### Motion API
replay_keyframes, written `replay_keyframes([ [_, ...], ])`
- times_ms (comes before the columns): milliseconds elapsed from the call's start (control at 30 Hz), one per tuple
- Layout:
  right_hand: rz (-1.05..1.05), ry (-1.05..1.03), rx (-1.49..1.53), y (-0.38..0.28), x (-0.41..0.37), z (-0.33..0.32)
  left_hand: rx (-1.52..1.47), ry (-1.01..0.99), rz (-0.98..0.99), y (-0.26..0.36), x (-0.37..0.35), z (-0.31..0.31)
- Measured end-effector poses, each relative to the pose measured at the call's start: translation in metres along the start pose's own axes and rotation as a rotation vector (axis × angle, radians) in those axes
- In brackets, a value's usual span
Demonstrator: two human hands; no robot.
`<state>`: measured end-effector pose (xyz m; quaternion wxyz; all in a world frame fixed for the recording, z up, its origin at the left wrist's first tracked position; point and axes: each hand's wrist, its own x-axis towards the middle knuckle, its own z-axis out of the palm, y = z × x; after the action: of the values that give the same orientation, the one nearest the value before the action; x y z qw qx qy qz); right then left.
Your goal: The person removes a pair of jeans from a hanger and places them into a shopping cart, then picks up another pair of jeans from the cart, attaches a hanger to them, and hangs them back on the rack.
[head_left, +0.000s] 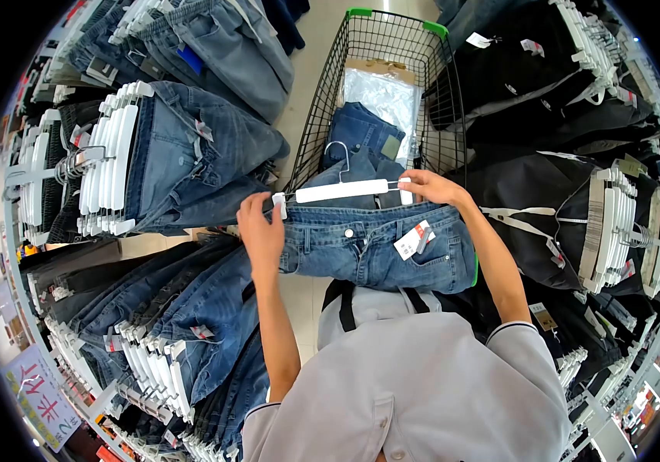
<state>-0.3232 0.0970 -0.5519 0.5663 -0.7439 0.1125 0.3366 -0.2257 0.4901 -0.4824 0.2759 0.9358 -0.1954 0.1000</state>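
A pair of blue jeans [322, 258] lies waist-up in front of me across the near end of the shopping cart, a white and red price tag [416, 240] on its front. Just above the waistband is a white clip hanger [341, 191] with a metal hook, its end clips pulled out on wire. My left hand [262, 232] closes round the left clip at the corner of the waistband. At the other end, my right hand [431, 187] pinches the right clip between thumb and fingers.
The black wire cart [322, 100] with green corners holds folded dark jeans [361, 135] and a clear plastic-wrapped packet [382, 96]. Hanging jeans [191, 154] crowd the left racks. Black trousers [534, 208] on white hangers line the right side.
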Motion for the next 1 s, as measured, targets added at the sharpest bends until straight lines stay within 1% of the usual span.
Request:
replay_keyframes([
  [67, -0.026, 0.03, 0.012, -0.01, -0.007, 0.004, -0.23, -0.043, -0.093, 0.046, 0.012, 0.006],
  [133, -0.1, 0.11, 0.023, -0.007, -0.007, 0.006, -0.41, -0.423, -0.097, 0.082, 0.011, 0.029],
  [200, -0.105, 0.119, 0.006, -0.02, -0.015, 0.006, -0.566, -0.591, 0.202, 0.108, 0.008, 0.063],
  [267, -0.107, 0.141, -0.011, -0.033, -0.025, 0.005, -0.538, -0.842, 0.127, 0.124, 0.003, 0.092],
  [300, -0.118, 0.171, -0.001, -0.039, -0.029, 0.006, -0.544, -0.842, 0.136, 0.126, 0.004, 0.099],
  [367, -0.151, 0.224, -0.01, -0.043, -0.034, 0.009, -0.717, -0.957, 0.053, 0.13, 0.003, 0.111],
  [400, -0.147, 0.23, -0.006, -0.042, -0.035, 0.009, -0.718, -0.963, 0.057, 0.129, 0.001, 0.117],
  [467, -0.191, 0.308, 0.012, -0.042, -0.032, 0.01, -0.938, -0.937, -0.106, 0.121, -0.001, 0.125],
  [500, -0.141, 0.313, 0.062, -0.042, -0.031, 0.011, -0.935, -0.916, -0.138, 0.121, 0.001, 0.125],
  [533, -0.146, 0.315, 0.061, -0.042, -0.03, 0.013, -0.932, -0.913, -0.134, 0.121, 0.002, 0.125],
  [600, -0.186, 0.411, 0.027, -0.042, -0.029, 0.018, -0.889, -0.901, -0.206, 0.123, 0.0, 0.122],
  [633, -0.178, 0.415, 0.026, -0.042, -0.028, 0.018, -0.875, -0.898, -0.226, 0.124, 0.0, 0.12],
  [667, -0.181, 0.413, 0.024, -0.041, -0.027, 0.018, -0.875, -0.893, -0.227, 0.124, -0.001, 0.121],
  [733, -0.251, 0.449, -0.041, -0.038, -0.025, 0.019, -0.935, -0.844, -0.227, 0.124, -0.005, 0.122],
  [933, -0.219, 0.416, -0.1, -0.032, -0.021, 0.017, -0.915, -0.758, -0.237, 0.126, -0.011, 0.12],
  [1000, -0.198, 0.409, -0.067, -0.027, -0.015, 0.016, -0.919, -0.742, -0.243, 0.126, -0.013, 0.121],
])
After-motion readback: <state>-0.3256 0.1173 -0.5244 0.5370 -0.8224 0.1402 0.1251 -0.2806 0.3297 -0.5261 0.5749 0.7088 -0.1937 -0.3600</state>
